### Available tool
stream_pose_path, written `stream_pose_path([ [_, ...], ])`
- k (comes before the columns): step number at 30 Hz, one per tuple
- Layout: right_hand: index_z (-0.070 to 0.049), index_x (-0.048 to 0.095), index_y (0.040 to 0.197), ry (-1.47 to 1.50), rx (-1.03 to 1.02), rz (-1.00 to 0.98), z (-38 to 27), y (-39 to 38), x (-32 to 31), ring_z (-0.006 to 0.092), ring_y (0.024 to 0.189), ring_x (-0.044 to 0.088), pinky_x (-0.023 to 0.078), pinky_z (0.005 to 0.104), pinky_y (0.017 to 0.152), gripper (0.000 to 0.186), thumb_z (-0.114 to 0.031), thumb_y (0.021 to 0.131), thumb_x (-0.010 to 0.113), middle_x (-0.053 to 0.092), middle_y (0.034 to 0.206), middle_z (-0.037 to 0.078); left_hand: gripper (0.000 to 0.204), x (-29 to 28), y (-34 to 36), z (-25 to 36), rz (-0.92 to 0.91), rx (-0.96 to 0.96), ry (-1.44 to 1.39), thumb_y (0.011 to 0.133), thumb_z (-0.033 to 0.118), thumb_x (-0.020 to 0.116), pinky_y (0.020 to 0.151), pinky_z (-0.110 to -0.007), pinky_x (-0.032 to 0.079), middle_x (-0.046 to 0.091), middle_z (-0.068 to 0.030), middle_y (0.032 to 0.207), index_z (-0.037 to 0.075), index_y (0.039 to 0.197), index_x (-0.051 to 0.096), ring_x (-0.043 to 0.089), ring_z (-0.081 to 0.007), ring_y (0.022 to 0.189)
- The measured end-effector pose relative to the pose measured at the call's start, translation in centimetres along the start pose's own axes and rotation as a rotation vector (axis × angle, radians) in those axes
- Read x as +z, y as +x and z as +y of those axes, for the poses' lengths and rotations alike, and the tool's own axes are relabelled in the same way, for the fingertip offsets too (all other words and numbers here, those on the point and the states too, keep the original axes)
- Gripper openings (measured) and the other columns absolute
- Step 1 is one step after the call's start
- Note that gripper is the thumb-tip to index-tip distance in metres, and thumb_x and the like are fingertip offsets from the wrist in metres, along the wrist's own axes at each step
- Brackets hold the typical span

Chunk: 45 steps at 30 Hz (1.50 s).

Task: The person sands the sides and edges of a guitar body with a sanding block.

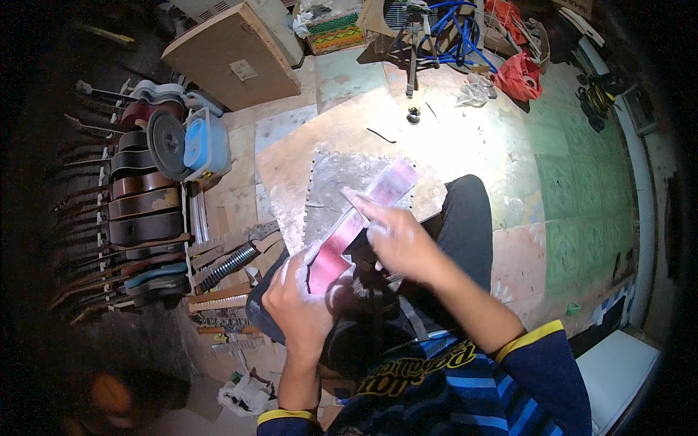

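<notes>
Dusty left hand (pixel 299 301) clamped around near end of long, flat, glossy pink strip (pixel 356 225), lying across grey foam mat (pixel 327 174) with toothed edges. Right hand (pixel 396 236) pressed flat on strip, fingers extended.

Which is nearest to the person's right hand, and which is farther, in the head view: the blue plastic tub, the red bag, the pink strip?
From the right hand:
1. Pink strip, under the fingers, touching.
2. Blue plastic tub, off to the left by the guitars.
3. Red bag, far ahead on the floor.
</notes>
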State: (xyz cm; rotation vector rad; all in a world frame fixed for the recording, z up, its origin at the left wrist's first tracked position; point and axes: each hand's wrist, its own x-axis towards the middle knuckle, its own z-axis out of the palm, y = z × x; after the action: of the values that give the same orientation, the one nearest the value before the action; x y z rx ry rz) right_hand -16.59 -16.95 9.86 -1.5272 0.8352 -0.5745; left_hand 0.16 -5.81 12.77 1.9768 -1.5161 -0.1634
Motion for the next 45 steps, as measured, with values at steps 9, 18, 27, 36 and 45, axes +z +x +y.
stream_pose_path([
  [9,-0.004,0.054,0.148,-0.144,-0.329,-0.062,-0.1,-2.8,-2.5,0.0319,0.113,0.071,0.052,0.0368,0.102,0.063,-0.003,0.086,0.045,0.061,0.144,0.021,0.050,0.1,-2.0,1.9,-0.021,-0.007,-0.035,0.065,0.030,0.094,0.077,-0.040,0.057,0.074,-0.0130,0.093,0.005,0.103,0.074,0.073,-0.0315,0.083],
  [18,-0.003,0.068,0.128,-0.390,-0.160,-0.164,-2.3,-4.8,-3.0,0.0392,0.124,0.064,0.051,0.0435,0.107,0.057,0.010,0.076,0.049,0.068,0.127,0.022,0.053,1.7,-5.1,2.0,0.015,0.059,0.027,0.064,0.028,0.094,0.079,-0.040,0.060,0.074,-0.0111,0.101,0.008,0.108,0.070,0.074,-0.0309,0.089],
  [27,-0.008,0.070,0.125,-0.642,-0.324,-0.201,-3.7,-3.7,-4.2,0.0375,0.104,0.072,0.062,0.0426,0.085,0.050,0.008,0.078,0.059,0.069,0.127,0.020,0.051,1.5,-5.5,2.3,-0.040,0.033,-0.130,0.065,0.020,0.093,0.079,-0.041,0.059,0.074,-0.0129,0.103,0.007,0.108,0.068,0.074,-0.0319,0.091],
  [36,-0.008,0.066,0.135,-0.760,-0.231,-0.229,-4.9,-3.2,-4.4,0.0405,0.110,0.070,0.059,0.0438,0.092,0.060,0.009,0.078,0.058,0.064,0.137,0.021,0.038,1.2,-5.0,2.5,-0.011,0.012,-0.121,0.072,0.018,0.084,0.080,-0.041,0.060,0.074,-0.0139,0.099,0.003,0.105,0.071,0.074,-0.0314,0.091],
  [45,-0.005,0.062,0.140,-0.598,-0.183,-0.116,-5.5,-5.3,-2.3,0.0397,0.131,0.060,0.047,0.0360,0.108,0.076,0.016,0.069,0.045,0.062,0.140,0.022,0.043,1.4,-4.8,2.2,-0.036,0.001,-0.073,0.071,0.022,0.084,0.080,-0.041,0.060,0.073,-0.0131,0.100,0.005,0.108,0.070,0.073,-0.0313,0.092],
])
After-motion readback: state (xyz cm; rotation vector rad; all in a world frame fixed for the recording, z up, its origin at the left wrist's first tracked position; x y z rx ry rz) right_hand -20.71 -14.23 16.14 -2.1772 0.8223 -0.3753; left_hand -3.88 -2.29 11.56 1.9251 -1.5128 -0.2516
